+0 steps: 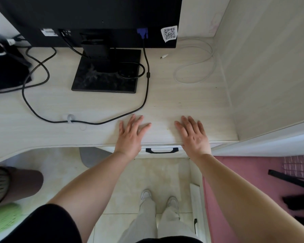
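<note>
The left arm (88,186) and the right arm (235,190) are bare, stretched forward from the lower edge of the view and drawn slightly toward each other. The left hand (130,137) is laid palm down, its fingers (140,120) straightened and spread, the thumb set out to the left. The right hand (195,137) is likewise laid palm down, its fingers held straight and closer together. The two hands are kept apart.
</note>
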